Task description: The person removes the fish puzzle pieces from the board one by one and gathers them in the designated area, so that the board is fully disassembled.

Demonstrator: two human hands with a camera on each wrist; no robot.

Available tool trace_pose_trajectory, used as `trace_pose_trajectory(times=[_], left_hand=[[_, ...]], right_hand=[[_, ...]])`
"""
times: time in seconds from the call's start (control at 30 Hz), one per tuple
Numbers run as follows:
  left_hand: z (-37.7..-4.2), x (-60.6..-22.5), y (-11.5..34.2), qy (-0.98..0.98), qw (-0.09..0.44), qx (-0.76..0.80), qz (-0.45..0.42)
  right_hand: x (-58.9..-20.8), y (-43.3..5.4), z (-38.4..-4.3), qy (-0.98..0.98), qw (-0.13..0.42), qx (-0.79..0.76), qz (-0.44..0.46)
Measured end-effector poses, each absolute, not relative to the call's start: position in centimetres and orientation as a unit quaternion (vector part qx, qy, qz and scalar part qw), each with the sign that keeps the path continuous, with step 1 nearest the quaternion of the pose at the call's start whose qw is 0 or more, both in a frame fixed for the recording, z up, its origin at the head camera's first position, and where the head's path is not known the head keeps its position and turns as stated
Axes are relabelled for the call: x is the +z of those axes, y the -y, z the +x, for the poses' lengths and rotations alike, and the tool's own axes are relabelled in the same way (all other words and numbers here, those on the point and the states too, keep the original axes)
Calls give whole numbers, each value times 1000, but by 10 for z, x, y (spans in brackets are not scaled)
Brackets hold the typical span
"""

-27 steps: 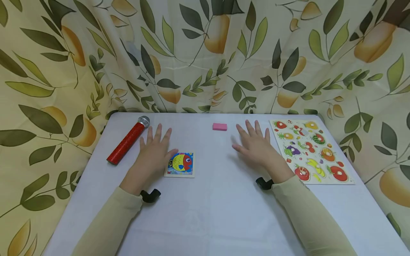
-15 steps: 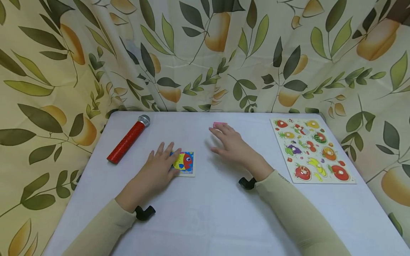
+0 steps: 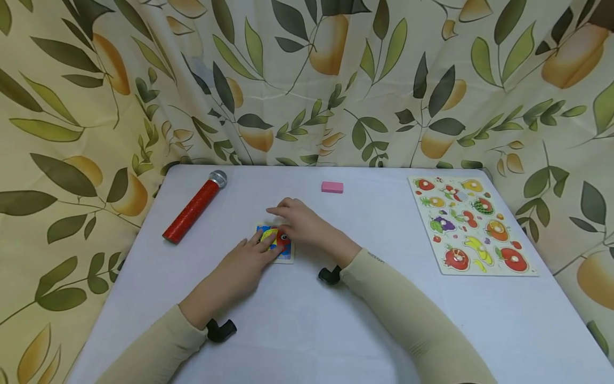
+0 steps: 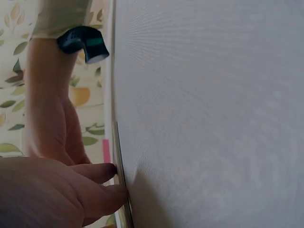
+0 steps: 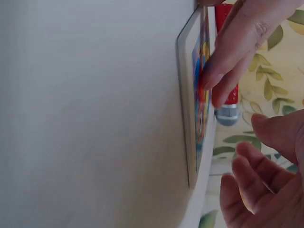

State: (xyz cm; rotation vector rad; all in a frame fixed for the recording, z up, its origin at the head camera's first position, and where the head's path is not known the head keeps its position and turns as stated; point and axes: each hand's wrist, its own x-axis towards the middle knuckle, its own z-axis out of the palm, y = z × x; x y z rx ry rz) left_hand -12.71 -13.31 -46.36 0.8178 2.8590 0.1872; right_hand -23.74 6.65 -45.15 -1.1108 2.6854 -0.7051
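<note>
A small square puzzle board (image 3: 288, 252) with a red, yellow and blue fish picture lies on the white table, partly covered by my hands in the head view. My left hand (image 3: 244, 266) rests on its left part with the fingers spread over the picture. In the right wrist view, those fingertips touch the face of the board (image 5: 186, 99). My right hand (image 3: 307, 226) hovers at the board's far right corner. Its fingers (image 5: 256, 175) are loosely bent, apart from the board and holding nothing.
A red microphone (image 3: 194, 212) lies at the back left. A pink block (image 3: 332, 187) sits near the back edge. At the right lies a fruit puzzle board (image 3: 472, 226). A patterned curtain (image 3: 307, 85) hangs behind the table (image 3: 307, 330).
My right hand has swept left, past the pink block, to the fish puzzle board. My left hand has drawn back and shifted right onto the board. The board has stayed in place.
</note>
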Motion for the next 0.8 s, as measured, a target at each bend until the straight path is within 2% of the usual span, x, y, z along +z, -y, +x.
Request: trace_pose_trajectory(times=[0.17,0.37,0.8], left_hand=[[-127,-463,132,-954,61,66,286],[-127,-464,130,-956,50,62,283],[-124,-463,127,-959,6,39,280]], right_hand=[[-455,-51,-240,-888,124,-264,-356],[-459,-44,-242,-887,154,-268,-344],[-465,-40,-240,-895,159,-236,-344]])
